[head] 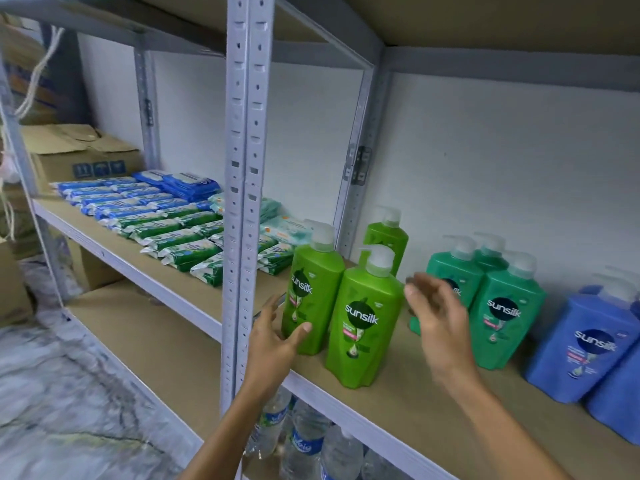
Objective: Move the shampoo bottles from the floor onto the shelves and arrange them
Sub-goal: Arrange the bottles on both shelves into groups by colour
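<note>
The right hand (437,318) is blurred, so its fingers do not show clearly, and it covers part of a teal bottle (453,271). At the shelf's (398,403) right end the picture's edge cuts a blue bottle (620,407). The post (242,188) hides some soap packs (180,233). Below the shelf, the water bottles (304,441) show only their tops. Small label print is unreadable.

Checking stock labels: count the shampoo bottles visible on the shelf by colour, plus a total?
Lime green shampoo bottles: 3
Teal green shampoo bottles: 3
Blue shampoo bottles: 2 showing at least partly; the right edge of the frame cuts off that group, so there may be more
Total: 8 visible
</note>
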Tool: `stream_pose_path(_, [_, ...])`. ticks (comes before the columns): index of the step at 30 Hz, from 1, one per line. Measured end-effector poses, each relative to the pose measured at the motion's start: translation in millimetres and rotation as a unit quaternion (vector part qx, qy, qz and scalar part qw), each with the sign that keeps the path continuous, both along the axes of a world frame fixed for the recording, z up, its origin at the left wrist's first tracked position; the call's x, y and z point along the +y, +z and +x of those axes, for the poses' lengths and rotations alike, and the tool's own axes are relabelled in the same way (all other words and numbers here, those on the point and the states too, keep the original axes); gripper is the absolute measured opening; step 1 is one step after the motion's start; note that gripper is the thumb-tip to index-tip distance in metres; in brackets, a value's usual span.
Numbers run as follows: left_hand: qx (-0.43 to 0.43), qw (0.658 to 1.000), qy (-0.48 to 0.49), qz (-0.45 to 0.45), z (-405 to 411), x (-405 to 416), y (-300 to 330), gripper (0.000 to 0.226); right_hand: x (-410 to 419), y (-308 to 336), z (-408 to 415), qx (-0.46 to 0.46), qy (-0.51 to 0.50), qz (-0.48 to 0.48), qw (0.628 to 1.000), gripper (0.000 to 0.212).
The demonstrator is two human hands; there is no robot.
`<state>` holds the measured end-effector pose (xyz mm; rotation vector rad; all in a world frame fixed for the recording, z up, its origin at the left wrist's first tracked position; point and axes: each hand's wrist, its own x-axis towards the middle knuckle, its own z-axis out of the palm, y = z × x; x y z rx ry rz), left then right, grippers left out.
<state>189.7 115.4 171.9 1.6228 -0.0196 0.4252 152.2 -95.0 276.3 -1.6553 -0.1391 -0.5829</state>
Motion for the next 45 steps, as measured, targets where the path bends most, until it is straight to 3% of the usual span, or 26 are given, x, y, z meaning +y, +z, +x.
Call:
stream_pose_path(4, [-0.006,0.996,-0.089,-0.019,13,5,-1,0.07,25,70,35,-0.032,0.015,-0.182,0.983,0.021])
stream_pose_path(9, [-0.011,0.995,-0.095,-0.021,22,6,-3,0.061,64,109,76,0.015,0.058,-0.423,0.904,0.028])
stream_pose_path(12, [-0.019,0.997,-0.08,-0.011,23,7,-6,0.061,77,114,90,0.067,0.111,-0.494,0.859,0.03])
stream_pose_path(18, [-0.024,0.998,-0.065,-0.002,18,8,-4,0.054,80,111,93,0.064,0.137,-0.478,0.865,0.024])
stream_pose_path(24, [-0.03,0.998,-0.046,0.013,18,7,-6,0.054,74,109,83,0.066,0.099,-0.47,0.875,0.042])
stream_pose_path(26, [-0.025,0.998,-0.049,0.009,18,7,-5,0.056,59,100,69,0.005,0.04,-0.387,0.921,0.044])
stream_pose_path(29, [-0.014,0.998,-0.056,-0.004,20,10,-2,0.058,29,59,36,-0.072,-0.027,-0.183,0.98,0.037])
stream_pose_path(31, [-0.008,0.997,-0.072,-0.021,22,12,-1,0.062,16,12,12,-0.054,-0.028,-0.059,0.996,0.036])
stream_pose_path(33, [0.0,0.996,-0.092,-0.02,23,15,0,0.06,17,-35,-8,0.014,0.024,-0.01,1.0,0.051])
stream_pose_path(35, [0.01,0.994,-0.11,-0.01,25,18,-2,0.053,24,-70,-15,0.085,0.089,0.002,0.992,0.079])
stream_pose_path(37, [0.014,0.993,-0.114,0.004,27,21,-4,0.055,28,-94,-8,0.108,0.09,-0.019,0.99,0.093])
stream_pose_path(39, [0.015,0.993,-0.113,0.003,28,21,-5,0.058,27,-101,2,0.103,0.057,-0.058,0.991,0.089])
stream_pose_path(42, [0.023,0.995,-0.093,0.003,30,15,-5,0.055,19,-103,12,0.104,0.062,-0.068,0.99,0.067])
stream_pose_path(45, [0.03,0.997,-0.075,-0.001,35,3,-4,0.053,6,-106,15,0.088,0.058,-0.073,0.992,0.063])
